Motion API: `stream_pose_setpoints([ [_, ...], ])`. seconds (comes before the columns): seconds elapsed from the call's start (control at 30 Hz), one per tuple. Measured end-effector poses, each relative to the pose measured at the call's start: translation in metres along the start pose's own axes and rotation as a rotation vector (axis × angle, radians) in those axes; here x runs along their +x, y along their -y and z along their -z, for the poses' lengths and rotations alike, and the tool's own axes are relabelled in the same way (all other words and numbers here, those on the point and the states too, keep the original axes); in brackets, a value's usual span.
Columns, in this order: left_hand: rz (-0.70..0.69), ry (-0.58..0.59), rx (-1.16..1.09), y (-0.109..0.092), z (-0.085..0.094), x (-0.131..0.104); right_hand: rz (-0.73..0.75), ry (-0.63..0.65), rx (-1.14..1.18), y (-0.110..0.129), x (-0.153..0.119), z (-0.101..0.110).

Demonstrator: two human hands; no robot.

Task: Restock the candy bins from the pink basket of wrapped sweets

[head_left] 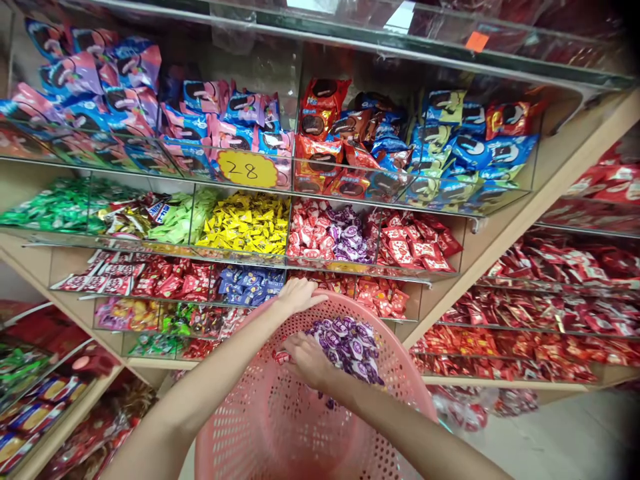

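Note:
A pink perforated plastic basket [240, 427] tilts in front of me, its opening facing me. My left hand [299, 297] is closed over the far rim, thumb along the edge. Inside the basket, my right hand [306, 359] has its fingers curled around red-wrapped candies [281, 357], which show partly at the fingertips. Right beside that hand lies a heap of purple-and-white wrapped candies [347, 347] against the basket's far wall. My right palm is hidden, so I cannot tell how many candies it holds.
Clear-fronted shelves face me, with yellow candies [247, 223], purple candies [349, 233], red-and-white candies [310, 230] and blue cookie packs [505, 157]. A yellow price tag [247, 169] reads 28. More red packets [565, 260] fill the right shelves; bags [465, 407] sit below.

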State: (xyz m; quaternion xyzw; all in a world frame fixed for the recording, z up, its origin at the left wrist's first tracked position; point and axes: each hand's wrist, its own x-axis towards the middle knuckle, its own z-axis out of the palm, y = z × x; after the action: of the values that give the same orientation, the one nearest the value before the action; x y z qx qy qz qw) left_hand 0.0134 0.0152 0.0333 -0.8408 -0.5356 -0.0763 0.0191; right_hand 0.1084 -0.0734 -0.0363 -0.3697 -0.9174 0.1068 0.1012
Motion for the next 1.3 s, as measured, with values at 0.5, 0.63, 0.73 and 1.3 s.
stream_pose_setpoints([
  [0.5, 0.040, 0.007, 0.001, 0.005, 0.003, 0.003, 0.426, -0.127, -0.391, -0.008, -0.052, -0.014],
  [0.63, 0.052, 0.001, 0.011, 0.012, 0.002, 0.002, 0.360, -0.141, -0.415, -0.035, -0.065, -0.023],
  [0.73, 0.058, 0.001, 0.004, 0.018, -0.004, 0.002, 0.307, -0.154, -0.418, -0.047, -0.065, -0.029],
  [1.3, 0.096, 0.001, 0.004, 0.026, -0.011, 0.006, -0.041, -0.702, -0.096, -0.037, 0.041, 0.187],
])
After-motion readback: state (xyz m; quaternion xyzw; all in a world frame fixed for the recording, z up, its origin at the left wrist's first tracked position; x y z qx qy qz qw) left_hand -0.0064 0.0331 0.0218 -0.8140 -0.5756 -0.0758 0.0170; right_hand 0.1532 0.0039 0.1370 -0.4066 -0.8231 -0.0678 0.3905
